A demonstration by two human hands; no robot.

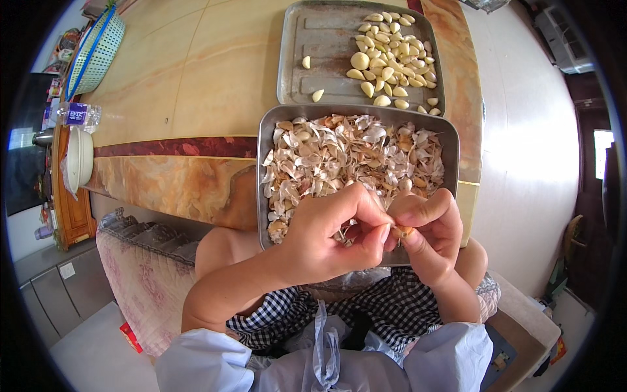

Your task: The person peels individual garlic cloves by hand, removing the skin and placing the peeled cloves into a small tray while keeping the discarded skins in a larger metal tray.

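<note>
Over the near half of a metal tray (pixel 263 147) filled with dry garlic skins (pixel 338 152), my two hands meet fingertip to fingertip. My right hand (pixel 433 235) pinches a small garlic clove (pixel 405 232) between thumb and fingers; brownish skin shows on it. The thumb and forefinger of my left hand (pixel 338 230) are pinched together against the clove's left side, and what lies between those fingertips is mostly hidden. Directly beyond stands a second metal tray (pixel 323 29), with many peeled garlic cloves (pixel 392 54) heaped on its right side and two lying apart on the left.
Both trays rest on a marble-patterned table (pixel 205 63). Along its left end are a blue-rimmed plastic basket (pixel 100 54), a clear plastic bottle (pixel 81 115) and a white bowl (pixel 84 157). A quilted seat cover (pixel 142 279) lies at the lower left.
</note>
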